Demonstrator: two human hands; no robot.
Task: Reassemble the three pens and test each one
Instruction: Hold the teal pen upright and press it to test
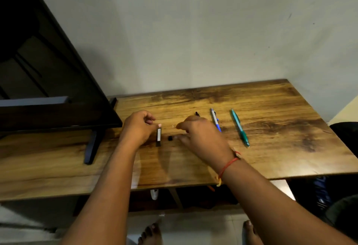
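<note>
My left hand [138, 128] pinches the top of a black pen barrel [158, 137] with a light label, holding it upright on the wooden table [271, 147]. A small black pen piece [170, 138] lies just right of the barrel. My right hand [201, 136] hovers beside that piece, blurred, fingers loosely curled; I cannot tell whether it holds anything. A black pen tip [197, 113] pokes out behind it. Further right lie a white and blue pen [215, 120] and a teal pen [239, 127], both whole.
A dark monitor [48, 70] on black feet [91, 147] fills the table's left side. The wall runs behind the table. My bare feet [151, 233] stand on the floor below the near edge.
</note>
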